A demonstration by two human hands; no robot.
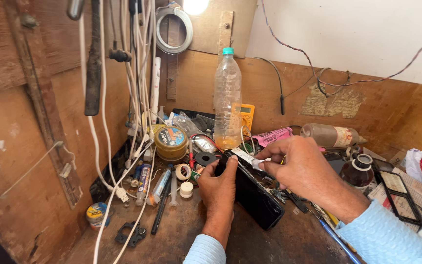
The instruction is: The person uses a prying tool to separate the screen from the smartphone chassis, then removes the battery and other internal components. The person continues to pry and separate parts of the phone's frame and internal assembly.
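The left hand (219, 188) was clamped around the near end of a black phone (252, 195), propping it tilted on edge over the middle of the wooden workbench (181, 234), while the right hand (301, 168) pinched a small white wad (258, 164) between thumb and fingertips and pressed it against the phone's upper edge. It looked like a wiping or cleaning pass along that rim, mid-stroke; the next move would call for a steady grip below and a light, controlled drag along the edge. Clutter crowded in close: a clear plastic bottle (227, 100) stood just behind, a round tin (171, 143) to its left, a brown glass bottle (358, 171) at the right, white cables (123, 161) hanging at the left, and a blue pen (335, 239) beside the right sleeve, leaving little elbow room.
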